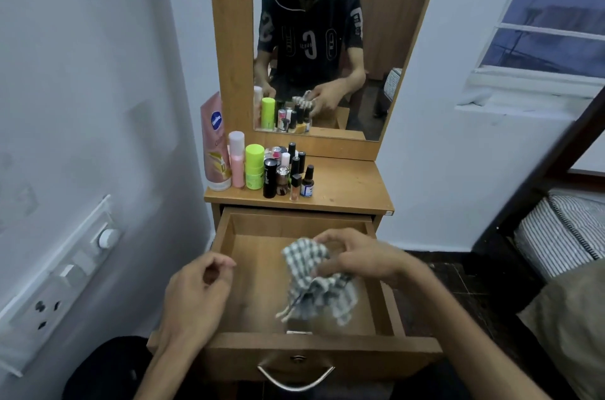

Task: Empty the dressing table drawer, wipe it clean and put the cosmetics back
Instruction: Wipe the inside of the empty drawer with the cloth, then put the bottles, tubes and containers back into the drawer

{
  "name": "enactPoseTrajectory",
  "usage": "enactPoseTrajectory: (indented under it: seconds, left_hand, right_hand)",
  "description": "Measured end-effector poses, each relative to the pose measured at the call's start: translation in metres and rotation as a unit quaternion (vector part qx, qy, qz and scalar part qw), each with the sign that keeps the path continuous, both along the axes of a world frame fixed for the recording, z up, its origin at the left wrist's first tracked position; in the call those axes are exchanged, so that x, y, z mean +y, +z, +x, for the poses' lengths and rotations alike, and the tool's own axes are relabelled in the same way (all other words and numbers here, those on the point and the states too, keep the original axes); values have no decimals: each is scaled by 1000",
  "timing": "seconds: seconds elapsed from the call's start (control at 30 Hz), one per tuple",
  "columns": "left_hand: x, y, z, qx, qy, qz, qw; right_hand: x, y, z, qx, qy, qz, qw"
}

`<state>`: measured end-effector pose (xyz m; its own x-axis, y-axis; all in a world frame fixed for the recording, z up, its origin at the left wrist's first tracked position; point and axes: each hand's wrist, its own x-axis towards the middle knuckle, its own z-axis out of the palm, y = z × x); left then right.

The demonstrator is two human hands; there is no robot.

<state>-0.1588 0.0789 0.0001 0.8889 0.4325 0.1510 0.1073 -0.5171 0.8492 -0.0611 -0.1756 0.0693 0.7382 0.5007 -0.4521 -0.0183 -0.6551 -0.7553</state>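
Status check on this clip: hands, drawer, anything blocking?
Right hand grips checked cloth over the drawer. Left hand loosely curled, holds nothing. Cosmetics on tabletop. Nothing blocking.

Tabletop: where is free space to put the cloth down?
The tabletop is bare right of the bottles, up to its right edge and the mirror frame. The left side is crowded. The drawer floor left of the cloth is bare too.

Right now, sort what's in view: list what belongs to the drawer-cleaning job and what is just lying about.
Belongs to the job:
open drawer
checked cloth, gripped by the right hand
left hand, holding nothing
cosmetics standing on the tabletop

Just there:
mirror
wall switch panel
window
striped bedding
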Motion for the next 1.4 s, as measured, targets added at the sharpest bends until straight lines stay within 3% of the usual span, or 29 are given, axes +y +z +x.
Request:
enactPoseTrajectory:
  seconds: [0.1, 0.27, 0.4, 0.47, 0.57, 0.6, 0.77, 0.83, 0.9, 0.93, 1.0, 1.13, 1.27, 1.4]
  left_hand:
    - [3, -2, 6, -1, -10, -28, 1000]
    - [-14, 13, 26, -21, -64, -35, 997]
    - [-30, 24, 52, -17, -147, 59, 987]
    - [-34, 22, 65, 9, -178, 96, 979]
    - [-37, 8, 79, 53, -232, 146, 960]
    - [-37, 3, 82, 70, -253, 158, 952]
    - [-34, -10, 86, 63, -272, 165, 946]
    - [-34, -10, 86, 52, -261, 169, 949]
    - [-32, -11, 86, 35, -250, 184, 950]
    - [-32, -11, 86, 26, -244, 190, 951]
    - [-31, -11, 87, 19, -230, 191, 954]
    - [-29, -17, 90, 3, -203, 195, 959]
    - [-29, -16, 91, -23, -162, 197, 967]
    - [-29, -17, 90, -38, -137, 197, 970]
  right_hand:
    - [-31, 27, 10, -58, -116, 74, 989]
    - [-50, 59, 48, -176, -289, 178, 924]
    - [-42, 69, 102, -247, -357, 197, 879]
    - [-37, 60, 123, -293, -376, 159, 865]
    - [-28, 24, 144, -283, -274, -67, 917]
    - [-25, 12, 147, -285, -258, -117, 916]
    - [-12, 0, 149, -487, -305, -15, 818]
    - [-8, -4, 155, -501, -247, -40, 828]
    - [-4, -22, 156, -469, -147, -163, 855]
    - [-4, -33, 158, -458, -105, -228, 853]
    - [-6, -41, 160, -445, -79, -269, 850]
    - [0, -21, 152, -458, -122, -208, 856]
    - [21, 0, 108, -550, -258, 20, 794]
    - [46, 7, 85, -514, -257, 72, 815]
